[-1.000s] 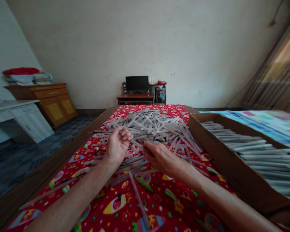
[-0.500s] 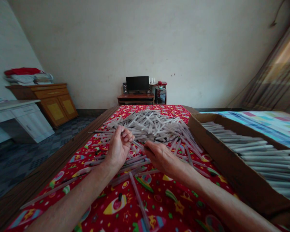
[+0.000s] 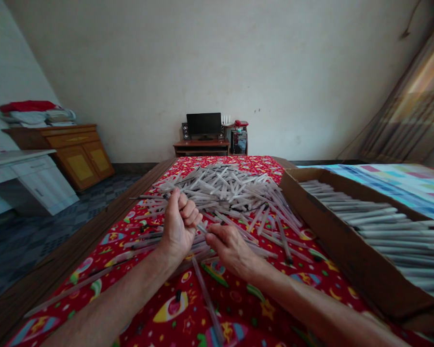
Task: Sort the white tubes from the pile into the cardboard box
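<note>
My left hand (image 3: pixel 181 222) is closed in a fist around a slim translucent pen (image 3: pixel 201 228), which shows between my two hands. At the pen's right end, the fingertips of my right hand (image 3: pixel 235 249) are pinched on it. What those fingertips cover is hidden. Just beyond my hands spreads a loose pile of whitish translucent pens (image 3: pixel 224 185), some with dark ends. Nearer me, a single pen (image 3: pixel 208 301) and a small black cap (image 3: pixel 178 295) lie on the red patterned cloth (image 3: pixel 260 327).
To the right stands a long cardboard box (image 3: pixel 325 241) holding rows of pens (image 3: pixel 386 226). Behind it is a checked cloth (image 3: pixel 401 178). A monitor (image 3: pixel 204 124) stands on a desk by the far wall. A wooden cabinet (image 3: pixel 81 154) and a white desk (image 3: pixel 32 178) are at left.
My right hand has moved left and toward me, meeting the pen at my left hand. My left fingers have curled tighter. The view has shifted slightly.
</note>
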A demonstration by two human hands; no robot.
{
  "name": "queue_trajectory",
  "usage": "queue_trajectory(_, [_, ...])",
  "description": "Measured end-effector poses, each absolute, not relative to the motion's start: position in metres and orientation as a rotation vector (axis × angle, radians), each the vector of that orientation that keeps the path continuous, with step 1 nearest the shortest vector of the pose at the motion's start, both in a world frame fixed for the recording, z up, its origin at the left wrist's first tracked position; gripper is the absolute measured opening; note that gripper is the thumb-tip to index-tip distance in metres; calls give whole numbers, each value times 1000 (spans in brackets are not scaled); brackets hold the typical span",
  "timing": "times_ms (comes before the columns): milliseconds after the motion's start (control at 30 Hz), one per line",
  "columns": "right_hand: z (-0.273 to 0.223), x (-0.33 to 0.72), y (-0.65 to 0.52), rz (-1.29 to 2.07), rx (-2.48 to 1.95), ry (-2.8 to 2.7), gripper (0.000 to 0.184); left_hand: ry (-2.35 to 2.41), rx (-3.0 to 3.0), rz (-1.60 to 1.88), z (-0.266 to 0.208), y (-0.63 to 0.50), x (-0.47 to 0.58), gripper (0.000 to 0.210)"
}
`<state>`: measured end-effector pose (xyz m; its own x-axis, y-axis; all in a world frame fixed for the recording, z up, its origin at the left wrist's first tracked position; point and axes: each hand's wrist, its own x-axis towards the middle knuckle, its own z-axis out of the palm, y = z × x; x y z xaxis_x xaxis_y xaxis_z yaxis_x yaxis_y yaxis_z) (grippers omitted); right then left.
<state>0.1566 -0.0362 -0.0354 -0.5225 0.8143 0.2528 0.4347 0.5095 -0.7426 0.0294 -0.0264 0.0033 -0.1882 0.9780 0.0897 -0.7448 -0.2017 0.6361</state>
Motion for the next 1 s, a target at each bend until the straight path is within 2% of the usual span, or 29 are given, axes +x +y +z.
queue_trajectory(267, [-50, 154, -32, 1460, -786, -1813, 32, 539, 534, 1670, 9, -30, 28, 42])
queue_trajectory(600, [-40, 153, -38, 1885, -609, -1486, 38, 524, 533, 1643, 7, -32, 27, 41])
queue_trajectory(867, [-29, 157, -38, 1825, -640, -1632, 37, 503, 491, 1674, 9, -29, 27, 41])
queue_trajectory(933, [-26, 159, -35, 1586, -700, -1866, 35, 495, 501, 1674, 6, -29, 29, 41])
queue_trajectory(1000, [-24, 161, -33, 1179, -814, -2134, 31, 467, 542, 1655, 1, -29, 33, 43])
